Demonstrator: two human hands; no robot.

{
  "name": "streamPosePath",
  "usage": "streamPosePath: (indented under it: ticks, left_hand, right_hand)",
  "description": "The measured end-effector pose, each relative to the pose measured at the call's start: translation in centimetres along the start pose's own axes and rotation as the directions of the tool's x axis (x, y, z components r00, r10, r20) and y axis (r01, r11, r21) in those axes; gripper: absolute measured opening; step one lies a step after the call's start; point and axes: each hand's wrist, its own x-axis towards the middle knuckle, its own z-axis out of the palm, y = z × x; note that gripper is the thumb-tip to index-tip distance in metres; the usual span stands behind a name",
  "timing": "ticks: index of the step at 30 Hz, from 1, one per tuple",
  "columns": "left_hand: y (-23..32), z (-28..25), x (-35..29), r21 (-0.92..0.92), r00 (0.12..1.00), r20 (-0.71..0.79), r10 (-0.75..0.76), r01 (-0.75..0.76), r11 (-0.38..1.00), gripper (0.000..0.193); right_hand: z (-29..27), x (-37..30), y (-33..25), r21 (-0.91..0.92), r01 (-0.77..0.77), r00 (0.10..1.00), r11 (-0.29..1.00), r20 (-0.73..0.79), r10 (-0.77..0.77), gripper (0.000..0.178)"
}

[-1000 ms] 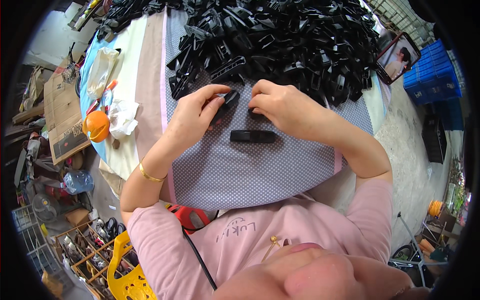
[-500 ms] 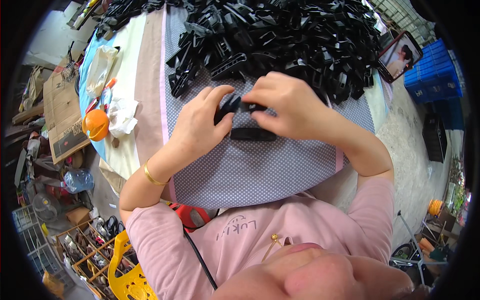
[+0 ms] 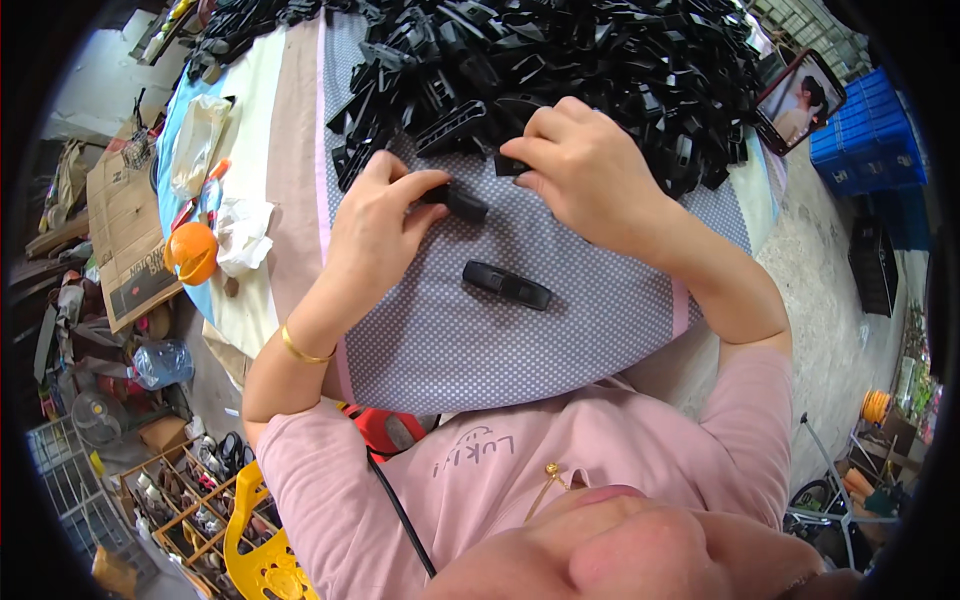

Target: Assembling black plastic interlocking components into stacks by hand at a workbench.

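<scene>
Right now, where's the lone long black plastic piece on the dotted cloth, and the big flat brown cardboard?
Long black plastic piece [image 3: 507,286]: head view, middle of its top.
Brown cardboard [image 3: 130,232]: head view, its broad face.

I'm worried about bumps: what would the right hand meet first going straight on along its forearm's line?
The right hand would probably meet the heap of black parts first; its height over the dotted cloth is unclear.

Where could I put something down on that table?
On the grey dotted cloth, between the lone black plastic piece and the cloth's near edge. There's also the brown stripe, between the crumpled white tissue and the left hand. It's crowded at the far side, under the heap of black plastic parts.
</scene>
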Motion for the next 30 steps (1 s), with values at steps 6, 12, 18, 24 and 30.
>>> streamPosePath:
  ticks: [6,12,18,24,30]
  left_hand:
    - [0.1,0.8,-0.4,-0.154,0.999,-0.009,0.040,-0.041,0.987,0.027]
    - [-0.1,-0.6,0.1,-0.234,0.985,0.153,-0.075,0.110,0.966,0.023]
    - [-0.3,0.7,0.0,-0.202,0.981,0.035,0.193,-0.182,0.962,0.023]
    - [-0.4,-0.9,1.0,-0.358,0.917,0.336,0.213,-0.084,0.930,0.029]
    - [-1.7,0.7,2.1,-0.074,0.948,-0.230,0.220,-0.243,0.967,0.038]
  right_hand:
    - [0.8,-0.2,-1.1,0.173,0.079,0.997,0.982,-0.016,-0.078,0.025]
    - [0.0,-0.3,-1.0,0.116,0.060,0.990,0.991,0.122,-0.074,0.024]
    - [1.6,-0.1,-1.4,0.186,0.131,0.987,0.974,0.063,-0.145,0.028]
    - [0.0,-0.1,-0.4,0.347,0.082,0.948,0.934,0.262,-0.180,0.027]
    - [0.6,0.3,0.1,-0.193,0.101,0.995,0.976,-0.005,-0.104,0.031]
